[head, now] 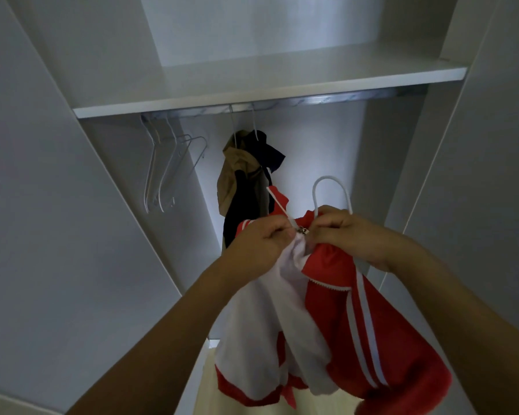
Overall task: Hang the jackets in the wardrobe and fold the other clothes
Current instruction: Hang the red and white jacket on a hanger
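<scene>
Holding the red and white jacket (336, 319) up in front of the open wardrobe (270, 94), both hands were brought together at its collar. The left hand (261, 244) was curled round the white lining and one zip edge, the fingers (277, 229) pinching the cloth just beside the small metal zip pull (303, 231). The right hand (348, 235) was closed on the opposite red collar edge and, it seemed, on the neck of the white hanger (331, 190), whose hook rose free directly above the fingers. Whether the pull itself was gripped could not be told.

The collar was probably being gathered there so that the zip could be started and the jacket kept from slipping off its hanger; the body of the garment was left to hang slack below the fingers.

Beyond and above the fingers, the rail (282, 103) ran under the shelf (267, 85). A tan and dark jacket pair (246, 181) was already hung on it, up and to the left of the fingers, and empty hangers (168, 169) were hung further left. Bare rail was left straight above the hook, so the jacket was judged ready to be lifted on once fastened.
</scene>
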